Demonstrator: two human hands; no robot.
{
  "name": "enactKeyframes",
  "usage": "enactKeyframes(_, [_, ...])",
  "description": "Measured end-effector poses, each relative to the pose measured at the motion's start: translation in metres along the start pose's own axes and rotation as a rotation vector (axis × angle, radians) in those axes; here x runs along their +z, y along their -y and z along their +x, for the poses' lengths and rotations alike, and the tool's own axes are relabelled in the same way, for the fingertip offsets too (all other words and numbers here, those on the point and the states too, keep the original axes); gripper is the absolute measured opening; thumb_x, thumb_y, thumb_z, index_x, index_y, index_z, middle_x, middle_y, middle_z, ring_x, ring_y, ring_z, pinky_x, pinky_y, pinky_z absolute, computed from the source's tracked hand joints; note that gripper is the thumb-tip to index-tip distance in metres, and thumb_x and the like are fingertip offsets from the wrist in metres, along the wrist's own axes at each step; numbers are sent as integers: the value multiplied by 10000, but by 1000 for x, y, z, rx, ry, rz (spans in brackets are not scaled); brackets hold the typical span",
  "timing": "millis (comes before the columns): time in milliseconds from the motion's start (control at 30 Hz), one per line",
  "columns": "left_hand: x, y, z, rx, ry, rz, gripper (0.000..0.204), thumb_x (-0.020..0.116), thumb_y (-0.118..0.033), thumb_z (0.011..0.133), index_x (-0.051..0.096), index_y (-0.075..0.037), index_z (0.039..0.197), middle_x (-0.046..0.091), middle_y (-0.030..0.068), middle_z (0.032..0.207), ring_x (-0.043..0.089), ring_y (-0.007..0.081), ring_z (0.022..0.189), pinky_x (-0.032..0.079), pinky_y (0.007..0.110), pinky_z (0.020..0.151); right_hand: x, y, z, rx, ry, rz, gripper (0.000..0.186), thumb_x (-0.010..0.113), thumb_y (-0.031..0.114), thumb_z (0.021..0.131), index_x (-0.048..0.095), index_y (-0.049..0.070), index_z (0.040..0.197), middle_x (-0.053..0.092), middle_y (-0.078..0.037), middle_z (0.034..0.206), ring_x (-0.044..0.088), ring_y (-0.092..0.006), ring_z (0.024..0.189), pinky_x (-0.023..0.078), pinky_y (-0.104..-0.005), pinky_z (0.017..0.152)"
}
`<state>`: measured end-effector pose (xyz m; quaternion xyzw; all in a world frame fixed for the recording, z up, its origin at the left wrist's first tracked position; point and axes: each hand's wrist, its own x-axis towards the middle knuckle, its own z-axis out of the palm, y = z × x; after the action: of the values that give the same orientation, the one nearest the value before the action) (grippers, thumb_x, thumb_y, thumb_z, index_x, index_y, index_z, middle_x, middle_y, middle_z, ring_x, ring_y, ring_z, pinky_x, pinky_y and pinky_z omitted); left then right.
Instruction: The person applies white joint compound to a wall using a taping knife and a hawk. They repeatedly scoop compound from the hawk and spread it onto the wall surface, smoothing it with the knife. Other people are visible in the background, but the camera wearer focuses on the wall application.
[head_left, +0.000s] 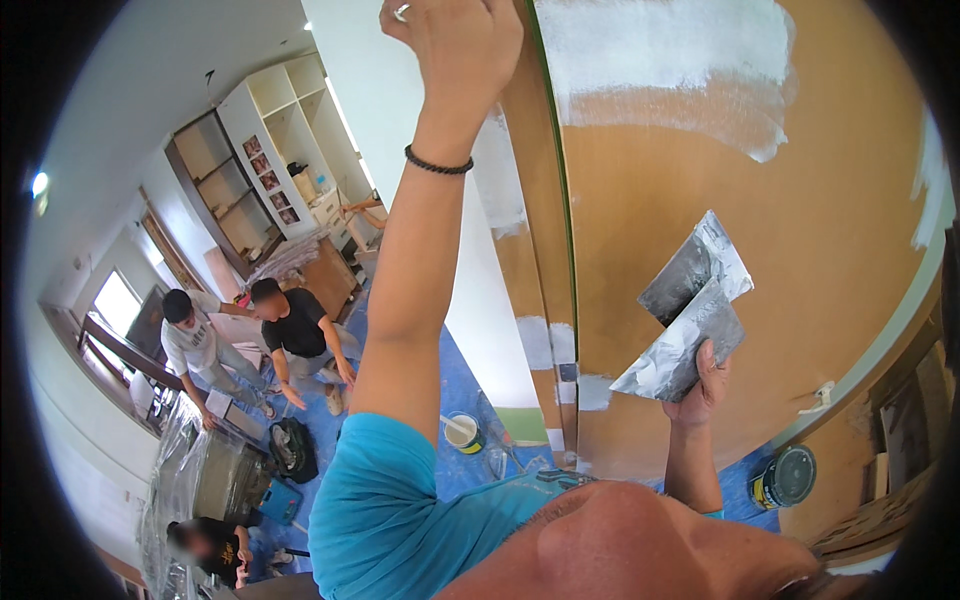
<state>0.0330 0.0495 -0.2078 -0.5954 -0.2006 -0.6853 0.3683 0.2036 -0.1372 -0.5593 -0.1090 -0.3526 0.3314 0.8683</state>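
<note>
My right hand [703,388] is closed on a metal putty knife [712,318] whose blade is smeared with white filler. A second filler-coated metal blade [690,262] overlaps it above; its handle is hidden. Both blades are in front of a brown wooden panel [840,260], which carries a broad white patch of filler [660,60] at its top. My left arm is raised high, with a dark bracelet on the wrist. At the upper picture edge, beside the panel's border strip, my left hand [455,45] has its fingers curled. Their tips are cut off, so anything in them is hidden.
A lidded dark bucket [785,478] stands at lower right. An open bucket [462,432] of pale paste is on the blue floor covering [350,470]. Several other people are at left, near plastic-wrapped furniture [215,460]. Shelving [285,130] stands behind.
</note>
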Motion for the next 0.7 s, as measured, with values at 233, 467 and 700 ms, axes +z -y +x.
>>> enactKeyframes(233, [-84, -9, -97, -320, 251, -1323, 507, 437, -348, 1066, 551, -51, 1461, 454, 185, 1490, 385, 334, 1408, 345, 485, 1126, 12, 3, -7, 132, 13, 39, 361, 571, 170, 1021, 529, 7, 1341, 690, -122, 1141, 714, -218, 958, 600, -369, 836])
enactKeyframes(467, [-164, -45, -271, -572, 599, -1370, 737, 177, -682, 1034, 503, -233, 1520, 21, 167, 1664, 115, 393, 1543, 198, 565, 1220, 52, -5, -23, 524, 44, 213, 380, 632, 183, 1001, 555, -17, 1315, 693, -143, 1176, 714, -250, 1028, 598, -408, 888])
enactKeyframes(700, [-209, -40, -311, -582, 647, -1257, 604, 293, -604, 1009, 643, -245, 1344, 20, 197, 1658, 73, 430, 1541, 114, 574, 1228, 95, -21, -31, 750, 103, 230, 346, 614, 186, 1019, 562, -8, 1301, 687, -138, 1180, 712, -228, 1018, 601, -389, 872])
